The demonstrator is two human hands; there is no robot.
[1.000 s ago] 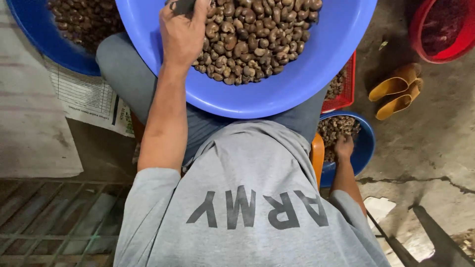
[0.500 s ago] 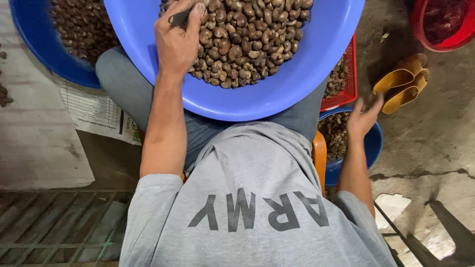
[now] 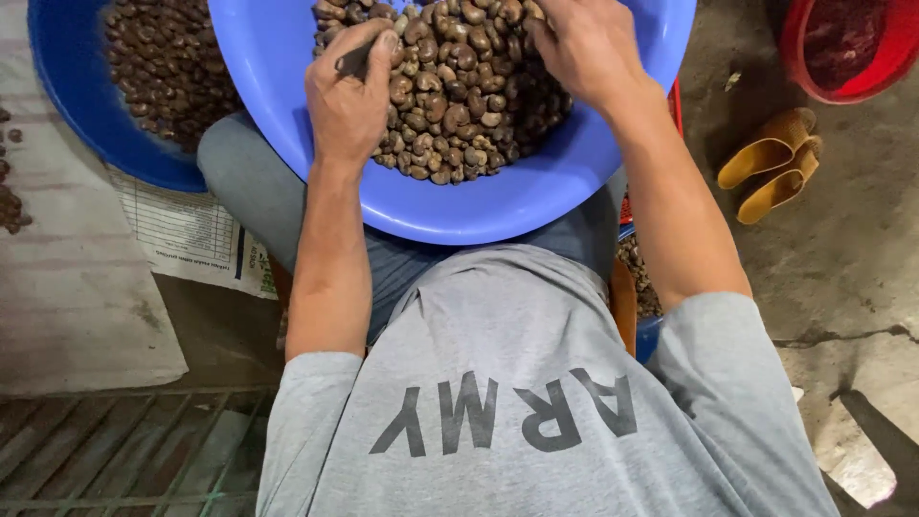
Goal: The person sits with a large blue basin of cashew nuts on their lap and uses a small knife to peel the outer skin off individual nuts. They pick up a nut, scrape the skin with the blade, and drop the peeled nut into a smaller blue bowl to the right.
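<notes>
A big light-blue basin (image 3: 498,206) rests on my lap, heaped with brown, kidney-shaped nuts (image 3: 459,105). My left hand (image 3: 349,101) sits over the basin's left side, shut on a small dark tool (image 3: 356,59) that pokes out by the thumb. My right hand (image 3: 584,43) is down on the nuts at the basin's upper right. Its fingers are bent into the pile and partly cut off by the frame edge, so whether they hold a nut is unclear. A grey printed T-shirt fills the lower part of the view.
A darker blue basin (image 3: 86,124) of the same nuts stands at the upper left on a printed sheet (image 3: 191,239). A red tub (image 3: 842,48) and yellow sandals (image 3: 775,163) lie on the concrete at right. A small blue bowl (image 3: 649,335) peeks out under my right arm; a metal grate (image 3: 115,450) is at lower left.
My right hand has lifted from the small bowl low at the right and swung up into the light-blue basin. My left hand stays at the nuts with the tool.
</notes>
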